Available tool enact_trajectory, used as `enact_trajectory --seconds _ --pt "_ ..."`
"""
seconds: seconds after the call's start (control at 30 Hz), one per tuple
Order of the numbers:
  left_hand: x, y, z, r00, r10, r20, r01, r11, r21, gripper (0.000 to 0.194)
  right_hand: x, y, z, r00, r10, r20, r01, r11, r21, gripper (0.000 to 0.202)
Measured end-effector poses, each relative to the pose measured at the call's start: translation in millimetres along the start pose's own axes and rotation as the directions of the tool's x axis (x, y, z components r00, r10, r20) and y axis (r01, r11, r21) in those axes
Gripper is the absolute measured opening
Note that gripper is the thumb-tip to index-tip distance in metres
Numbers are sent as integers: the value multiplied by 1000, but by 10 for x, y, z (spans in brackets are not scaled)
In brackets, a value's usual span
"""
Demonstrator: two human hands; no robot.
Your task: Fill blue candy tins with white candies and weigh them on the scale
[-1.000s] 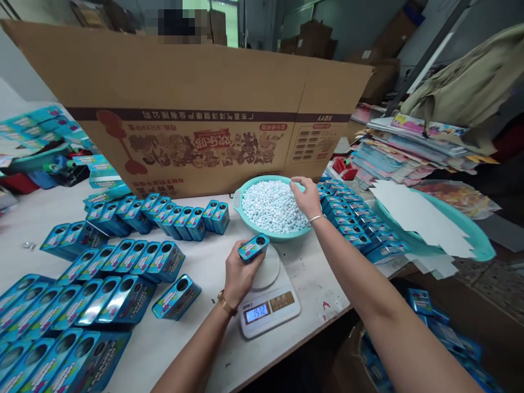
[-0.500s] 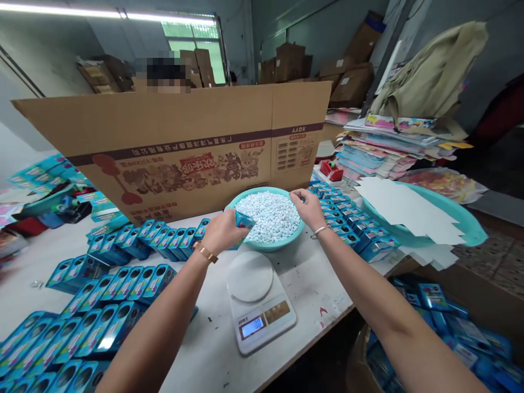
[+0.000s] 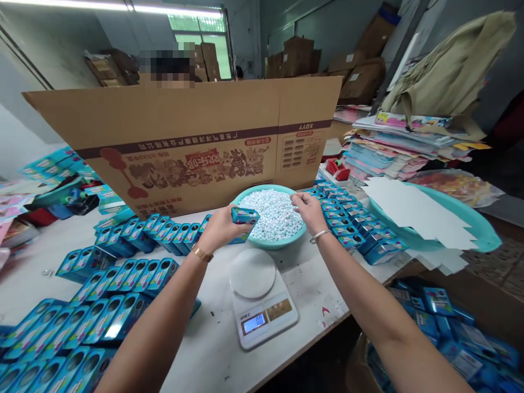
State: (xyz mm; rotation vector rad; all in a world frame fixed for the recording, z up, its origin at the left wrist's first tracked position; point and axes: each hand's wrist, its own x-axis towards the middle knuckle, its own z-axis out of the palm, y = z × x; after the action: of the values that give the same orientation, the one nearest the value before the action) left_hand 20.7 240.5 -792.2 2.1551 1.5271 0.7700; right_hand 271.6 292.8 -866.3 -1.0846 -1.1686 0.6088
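My left hand (image 3: 218,229) is wrapped round a small blue tin (image 3: 245,216), tilted at the left rim of a turquoise bowl (image 3: 270,245). White and pale blue pellets (image 3: 272,213) fill that bowl. Over its right rim, my right hand (image 3: 310,212) has thumb and fingertips pinched together; anything between them is too small to make out. A white kitchen scale (image 3: 268,322) lies in front of the bowl, its round plate bare and its display reading 0.0.
Rows of blue tins (image 3: 123,278) with round openings cover the left of the table; more tins (image 3: 362,226) stand right of the bowl. Behind rises a cardboard panel (image 3: 204,120), a person's head above it. At right are a large turquoise basin (image 3: 483,232) and a carton of tins (image 3: 442,322).
The blue tin in my left hand has turned, showing more of its top and side. My right hand stays pinched at the bowl's right rim. The view has shifted slightly.
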Motion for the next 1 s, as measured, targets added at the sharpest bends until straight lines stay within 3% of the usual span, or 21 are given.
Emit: enact_trajectory --seconds 0.1,0.17,0.23,0.33,0.43,0.53,0.6,0.73,0.83,1.0 --pt "-252 -204 154 996 -82 -23 60 865 -498 47 -80 2 9 996 84 7 -84 996 40 38" --pt "-413 -366 343 988 -157 -8 111 735 -669 56 -128 -5 18 992 129 11 -129 989 69 38" --pt "-526 -518 570 983 -182 -5 120 668 -735 58 -166 -12 38 988 154 8 -154 984 91 38" --pt "-595 -688 880 984 -179 -5 116 656 -746 59 -205 -23 73 988 152 2 -152 985 85 34" --pt "-633 -759 1011 981 -193 -12 120 657 -744 69 -234 -58 78 993 121 2 -120 991 66 28" --pt "-750 -752 910 975 -173 -141 31 731 -682 100 -265 -129 50 997 73 -6 -73 995 61 22" --pt "-884 -735 760 948 -175 -266 -27 787 -616 109 -295 -179 34 999 38 -5 -38 998 43 19" --pt "-1241 -748 455 852 -190 -487 -91 864 -496 84 -383 -215 48 997 -57 51 60 996 -64 20" --pt "-1535 -813 299 778 -134 -614 -105 936 -337 78 -465 -193 87 983 -145 114 163 972 -167 23" --pt "-1949 -1007 173 721 -58 -690 39 998 -43 80 -625 -258 145 935 -245 255 320 896 -309 26"
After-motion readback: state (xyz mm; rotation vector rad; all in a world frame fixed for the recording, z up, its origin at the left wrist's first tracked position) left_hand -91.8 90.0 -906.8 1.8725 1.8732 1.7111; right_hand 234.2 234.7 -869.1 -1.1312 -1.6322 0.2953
